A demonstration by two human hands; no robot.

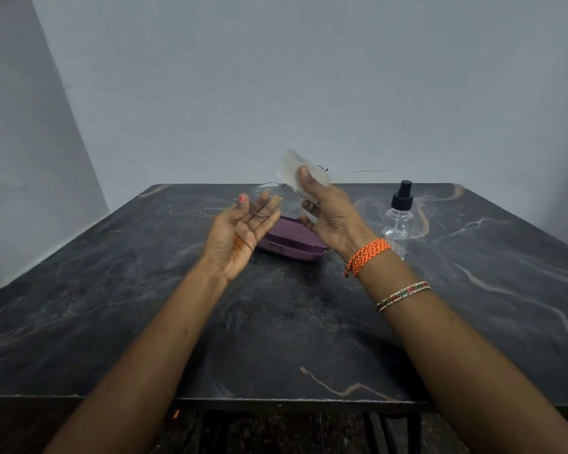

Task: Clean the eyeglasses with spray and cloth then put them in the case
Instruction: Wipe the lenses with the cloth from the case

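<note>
Thin wire-framed eyeglasses (265, 195) with round lenses are held up above the far half of the dark marble table (276, 322). My left hand (240, 234) pinches the left lens rim, and droplets show on that lens. My right hand (328, 214) presses a small pale cloth (294, 170) over the right lens, thumb on top. One temple arm sticks out to the right. A purple glasses case (292, 242) lies closed on the table below my hands, partly hidden by them. A clear spray bottle (399, 221) with a black nozzle stands upright to the right.
The table meets a plain grey wall at its far edge. The table's near edge runs across the bottom of the view, with a dark frame and floor beneath. My right wrist wears an orange thread band and a beaded bangle.
</note>
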